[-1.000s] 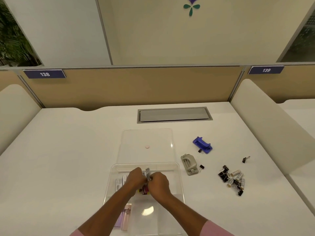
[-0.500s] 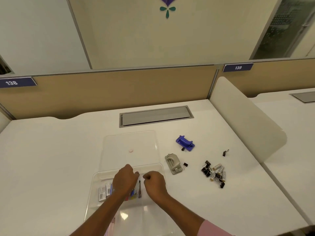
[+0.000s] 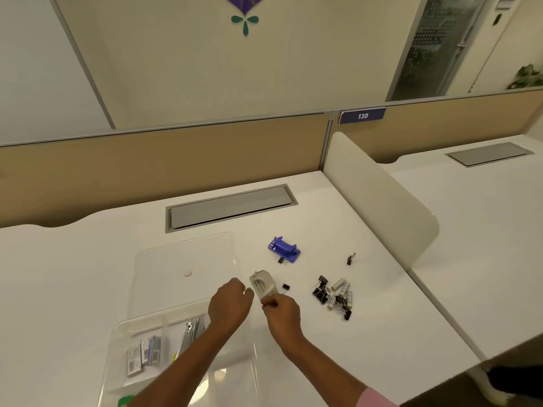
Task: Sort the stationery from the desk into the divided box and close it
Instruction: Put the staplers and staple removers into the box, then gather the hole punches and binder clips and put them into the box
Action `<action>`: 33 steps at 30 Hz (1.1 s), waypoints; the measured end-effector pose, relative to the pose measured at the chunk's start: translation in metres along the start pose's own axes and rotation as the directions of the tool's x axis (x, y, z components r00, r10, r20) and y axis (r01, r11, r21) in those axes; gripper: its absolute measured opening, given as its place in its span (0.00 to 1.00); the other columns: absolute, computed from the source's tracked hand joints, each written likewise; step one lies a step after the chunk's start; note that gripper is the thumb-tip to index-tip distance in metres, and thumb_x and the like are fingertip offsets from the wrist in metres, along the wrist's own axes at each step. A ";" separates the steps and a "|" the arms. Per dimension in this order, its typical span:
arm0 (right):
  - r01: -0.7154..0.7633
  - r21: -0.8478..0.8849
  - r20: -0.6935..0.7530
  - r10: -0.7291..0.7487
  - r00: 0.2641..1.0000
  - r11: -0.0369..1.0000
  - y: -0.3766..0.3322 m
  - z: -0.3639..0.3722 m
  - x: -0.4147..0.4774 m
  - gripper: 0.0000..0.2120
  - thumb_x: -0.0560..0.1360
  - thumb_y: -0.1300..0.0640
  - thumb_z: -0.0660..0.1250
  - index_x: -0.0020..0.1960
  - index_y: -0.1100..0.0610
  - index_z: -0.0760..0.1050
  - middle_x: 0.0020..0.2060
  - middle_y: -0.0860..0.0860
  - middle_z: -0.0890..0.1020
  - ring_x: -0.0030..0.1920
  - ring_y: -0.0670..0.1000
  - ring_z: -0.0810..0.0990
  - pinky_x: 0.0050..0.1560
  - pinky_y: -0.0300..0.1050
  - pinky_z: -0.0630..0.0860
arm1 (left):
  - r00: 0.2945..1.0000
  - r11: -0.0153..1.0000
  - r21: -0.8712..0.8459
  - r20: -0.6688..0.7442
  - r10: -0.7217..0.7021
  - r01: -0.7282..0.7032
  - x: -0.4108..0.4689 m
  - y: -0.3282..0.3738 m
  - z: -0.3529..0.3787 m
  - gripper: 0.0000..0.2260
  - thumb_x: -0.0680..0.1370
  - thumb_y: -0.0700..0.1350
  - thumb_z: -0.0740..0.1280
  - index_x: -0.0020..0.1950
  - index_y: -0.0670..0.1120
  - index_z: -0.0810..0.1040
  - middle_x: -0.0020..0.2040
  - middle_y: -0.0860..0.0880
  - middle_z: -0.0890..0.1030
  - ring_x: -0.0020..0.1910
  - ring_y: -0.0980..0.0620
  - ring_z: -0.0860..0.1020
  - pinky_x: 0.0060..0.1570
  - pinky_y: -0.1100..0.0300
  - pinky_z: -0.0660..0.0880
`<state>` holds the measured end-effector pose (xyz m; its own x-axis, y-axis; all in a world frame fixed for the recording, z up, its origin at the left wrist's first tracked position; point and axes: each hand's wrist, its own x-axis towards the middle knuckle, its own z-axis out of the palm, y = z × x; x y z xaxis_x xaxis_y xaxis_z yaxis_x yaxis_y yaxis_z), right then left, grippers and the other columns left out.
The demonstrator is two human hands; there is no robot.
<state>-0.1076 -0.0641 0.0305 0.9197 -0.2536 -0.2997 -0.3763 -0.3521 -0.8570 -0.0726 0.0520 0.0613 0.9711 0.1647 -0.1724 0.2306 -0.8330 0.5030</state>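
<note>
Head view: a person's hands are meeting at the grey hole punch (image 3: 262, 285) on the white desk (image 3: 73, 274), just right of the open divided box (image 3: 117, 330).

The right hand (image 3: 282, 310) is pinching the punch's near end; the left hand (image 3: 230, 304) is curling beside its left edge, though whether it is gripping is not clear; the box's clear lid (image 3: 182, 254) is lying flat behind it; staple packs (image 3: 143, 355) are sitting in a left compartment; a blue hole punch (image 3: 284, 249) and a pile of binder clips (image 3: 333, 295) are waiting farther right.
</note>
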 end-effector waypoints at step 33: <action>-0.181 0.181 -0.141 0.208 0.968 0.967 0.046 -0.121 0.092 0.09 0.72 0.63 0.66 0.44 0.52 0.82 0.39 0.48 0.84 0.37 0.48 0.83 0.34 0.42 0.79 | 0.998 1.000 0.019 0.067 -0.019 0.018 0.065 0.074 0.086 0.15 0.77 0.55 0.62 0.59 0.49 0.76 0.57 0.50 0.80 0.64 0.44 0.68 0.57 0.52 0.66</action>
<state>-0.0543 -0.2127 0.0146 0.7964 -0.4453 -0.4092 -0.5102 -0.1312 -0.8500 0.0024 -0.0440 0.0142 0.9602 0.1448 -0.2388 0.2470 -0.8395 0.4840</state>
